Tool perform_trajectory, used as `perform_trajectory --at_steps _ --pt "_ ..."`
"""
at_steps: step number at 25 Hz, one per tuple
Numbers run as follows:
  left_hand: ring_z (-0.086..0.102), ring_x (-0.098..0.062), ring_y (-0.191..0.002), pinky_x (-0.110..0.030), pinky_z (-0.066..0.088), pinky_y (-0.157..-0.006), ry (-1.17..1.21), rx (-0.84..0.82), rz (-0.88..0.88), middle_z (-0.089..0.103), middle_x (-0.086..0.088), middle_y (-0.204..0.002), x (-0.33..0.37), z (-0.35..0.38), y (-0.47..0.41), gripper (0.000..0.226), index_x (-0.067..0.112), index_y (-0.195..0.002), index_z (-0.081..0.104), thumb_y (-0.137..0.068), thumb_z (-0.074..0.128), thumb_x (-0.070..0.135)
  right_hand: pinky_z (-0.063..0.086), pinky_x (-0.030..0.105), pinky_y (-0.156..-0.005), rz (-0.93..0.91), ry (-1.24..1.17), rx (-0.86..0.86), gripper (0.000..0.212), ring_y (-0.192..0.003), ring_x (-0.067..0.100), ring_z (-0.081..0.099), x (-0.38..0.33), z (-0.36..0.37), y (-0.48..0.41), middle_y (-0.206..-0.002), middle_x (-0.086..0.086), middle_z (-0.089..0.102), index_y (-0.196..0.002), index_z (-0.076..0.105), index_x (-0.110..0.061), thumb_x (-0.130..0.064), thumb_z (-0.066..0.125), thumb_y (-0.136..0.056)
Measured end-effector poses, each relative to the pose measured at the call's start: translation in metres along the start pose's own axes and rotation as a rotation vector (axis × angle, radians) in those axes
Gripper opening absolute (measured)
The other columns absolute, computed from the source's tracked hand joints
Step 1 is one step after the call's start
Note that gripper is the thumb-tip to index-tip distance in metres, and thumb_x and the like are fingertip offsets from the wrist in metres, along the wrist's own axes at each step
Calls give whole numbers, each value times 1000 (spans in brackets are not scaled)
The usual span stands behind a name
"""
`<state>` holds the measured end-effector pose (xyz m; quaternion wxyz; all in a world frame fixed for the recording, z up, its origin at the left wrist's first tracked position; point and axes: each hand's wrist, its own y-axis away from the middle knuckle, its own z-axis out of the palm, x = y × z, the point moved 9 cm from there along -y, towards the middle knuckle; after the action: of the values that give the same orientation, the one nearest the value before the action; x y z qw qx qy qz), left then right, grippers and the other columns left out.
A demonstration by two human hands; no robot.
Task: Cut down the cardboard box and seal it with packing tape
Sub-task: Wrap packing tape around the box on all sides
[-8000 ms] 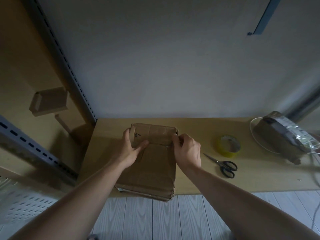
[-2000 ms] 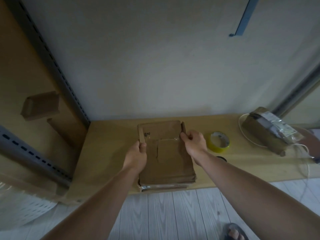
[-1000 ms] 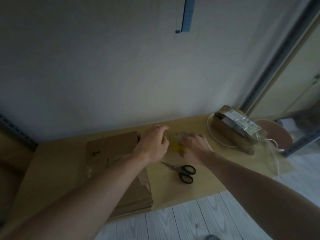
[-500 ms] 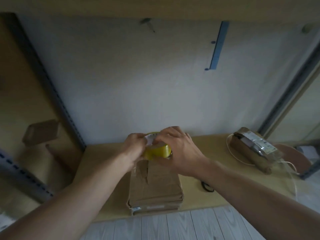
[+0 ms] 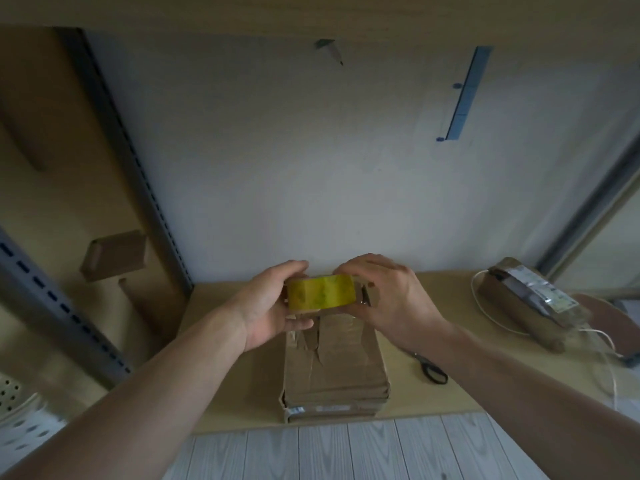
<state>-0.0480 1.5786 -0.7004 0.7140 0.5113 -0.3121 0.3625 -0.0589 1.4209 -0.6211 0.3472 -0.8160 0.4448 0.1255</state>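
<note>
A flattened, creased cardboard box (image 5: 335,370) lies on the wooden bench (image 5: 221,393), its near end at the bench's front edge and its long side running away toward the wall (image 5: 311,168). Its top face shows torn, wrinkled patches and its side edges look stacked in layers.

Above the far end of the box, both hands hold a yellow roll of packing tape (image 5: 322,292), lifted off the box with its broad yellow band facing the camera. The left hand (image 5: 270,306) grips the roll from the left of the box's centre line, fingers (image 5: 294,266) curled over the top and the thumb under it. The right hand (image 5: 391,299) grasps the roll's other end, its fingers (image 5: 369,263) bent over the top edge. Whether a loose tape end is pulled free cannot be told.

To the right of the box, a pair of black-handled scissors (image 5: 433,370) lies on the bench, partly hidden by the right forearm. Further right of the box sits a brown parcel (image 5: 530,299) with a shiny label, with a white cord (image 5: 485,315) looped round it. To the left of the box, past a perforated metal upright (image 5: 138,168), a small cardboard carton (image 5: 114,254) rests on a neighbouring shelf. Pale floorboards (image 5: 346,452) show below the box.
</note>
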Motion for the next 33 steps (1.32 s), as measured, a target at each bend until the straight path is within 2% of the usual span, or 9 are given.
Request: perform_trajectory --at_steps 3,6,12,15,20,24,27,31,33 --pt "66 -25 -109 -48 51 -97 -114 -51 80 71 -5 -105 5 10 6 45 18 -102 76 -69 81 48 52 35 -84 -3 57 37 44 -100 11 60 2 -6 0 -107 -10 67 -114 71 -26 -42 83 -75" --pt "67 -21 -114 -44 50 -101 -145 -57 143 76 -1 -110 7 16 6 75 13 -122 68 -57 91 43 50 29 -82 -1 55 62 47 -99 10 58 5 -7 0 -106 -9 65 -117 71 -26 -41 84 -74" --pt "71 -20 -97 -46 45 -105 56 -195 201 75 -8 -108 13 30 6 34 10 -108 73 -79 68 27 56 34 -84 140 -77 63 53 -104 4 60 29 -13 -3 -112 -17 68 -122 67 -32 -23 87 -73" --pt "67 -20 -110 -47 44 -106 -46 -165 229 74 -6 -115 12 30 3 36 12 -112 72 -83 66 32 54 37 -77 97 -2 92 45 -95 7 57 29 -15 -1 -99 -16 68 -113 71 -28 -29 88 -72" --pt "64 -22 -120 -43 52 -100 -119 -20 272 73 -2 -114 10 24 0 26 13 -115 71 -101 57 30 46 34 -75 -6 156 82 44 -88 15 50 13 -13 -2 -86 -15 63 -106 69 -36 -67 68 -75" --pt "67 -21 -112 -41 53 -98 -235 -99 341 70 -10 -113 13 32 6 55 6 -115 66 -77 84 41 42 24 -73 -32 132 82 44 -90 10 46 0 -9 -4 -88 -15 61 -108 70 -33 -53 82 -71" --pt "65 -26 -112 -39 54 -98 -178 -96 370 67 -12 -115 18 24 2 74 8 -124 64 -63 91 40 45 16 -80 88 -17 8 63 -100 1 55 13 -10 -4 -107 -17 63 -120 65 -33 -62 80 -66" --pt "67 -23 -115 -34 56 -96 -32 -236 346 70 -8 -121 24 21 -2 84 12 -121 69 -49 98 45 59 43 -88 401 -637 -106 50 -99 20 70 41 5 1 -110 0 69 -114 66 -29 -60 74 -76" --pt "65 -23 -119 -36 53 -98 -29 -249 346 70 -6 -123 24 21 -2 81 15 -121 69 -52 97 46 60 44 -82 438 -661 -27 45 -91 22 70 43 1 0 -101 3 69 -105 67 -23 -52 79 -73"
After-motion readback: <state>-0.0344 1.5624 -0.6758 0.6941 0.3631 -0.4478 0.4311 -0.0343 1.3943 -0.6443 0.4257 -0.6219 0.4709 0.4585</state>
